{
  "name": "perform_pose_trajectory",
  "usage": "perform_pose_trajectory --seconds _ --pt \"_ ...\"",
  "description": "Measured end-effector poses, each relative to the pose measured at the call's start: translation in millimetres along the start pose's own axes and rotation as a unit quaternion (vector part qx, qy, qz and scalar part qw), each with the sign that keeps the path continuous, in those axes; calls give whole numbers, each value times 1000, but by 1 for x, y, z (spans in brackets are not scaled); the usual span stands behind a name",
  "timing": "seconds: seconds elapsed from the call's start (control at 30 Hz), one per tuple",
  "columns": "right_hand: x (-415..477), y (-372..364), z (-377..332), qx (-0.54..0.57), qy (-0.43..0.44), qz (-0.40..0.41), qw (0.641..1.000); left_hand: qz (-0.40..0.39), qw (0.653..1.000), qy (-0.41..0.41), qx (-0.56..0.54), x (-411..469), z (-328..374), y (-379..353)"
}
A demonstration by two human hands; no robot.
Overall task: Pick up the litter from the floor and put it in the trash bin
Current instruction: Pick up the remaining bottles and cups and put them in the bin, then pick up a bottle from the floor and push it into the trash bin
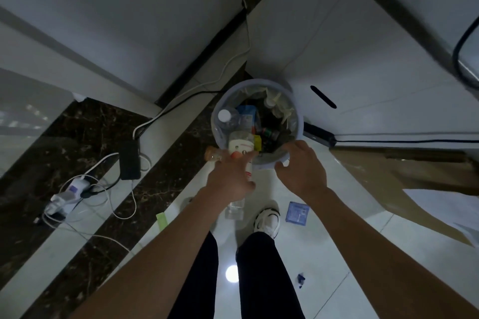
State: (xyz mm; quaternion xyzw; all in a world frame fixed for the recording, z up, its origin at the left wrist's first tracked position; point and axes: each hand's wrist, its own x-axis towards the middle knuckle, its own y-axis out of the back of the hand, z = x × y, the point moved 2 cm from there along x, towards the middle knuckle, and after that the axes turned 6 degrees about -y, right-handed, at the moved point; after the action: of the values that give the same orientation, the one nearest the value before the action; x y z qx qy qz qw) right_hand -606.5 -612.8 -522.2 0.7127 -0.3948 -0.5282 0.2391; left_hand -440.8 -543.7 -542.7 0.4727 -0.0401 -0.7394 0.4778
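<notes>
- Litter, namely a plastic bottle point(241, 146), is hanging over the near rim of the trash bin point(262, 163) and tilting inward, probably so that it drops inside.
- Left hand point(230, 176) is gripping this bottle, and an orange-capped bottle point(212, 155) is sticking out beside it.
- Right hand point(302, 168) is curving at the rim, perhaps to steady the bin. I cannot tell if it is gripping.
- Blue wrapper point(296, 212) and green strip point(162, 217) are lying on the floor point(337, 202).

A bottle point(241, 146) hangs over the trash bin's point(300, 124) near rim; a power strip point(70, 191) lies left. A packet point(297, 212) lies right of our shoe point(268, 219).
</notes>
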Motion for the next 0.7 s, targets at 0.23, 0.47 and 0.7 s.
perform_pose_trajectory --seconds 0.23,0.47,0.7 --pt "21 -15 13 -13 26 -16 999 20 999 -27 16 60 11 -9" --pt "20 -14 18 -26 5 -14 1000 104 993 -42 -42 35 3 5" --pt "-30 24 9 -8 -15 -7 1000 74 995 -55 46 -27 5 32"
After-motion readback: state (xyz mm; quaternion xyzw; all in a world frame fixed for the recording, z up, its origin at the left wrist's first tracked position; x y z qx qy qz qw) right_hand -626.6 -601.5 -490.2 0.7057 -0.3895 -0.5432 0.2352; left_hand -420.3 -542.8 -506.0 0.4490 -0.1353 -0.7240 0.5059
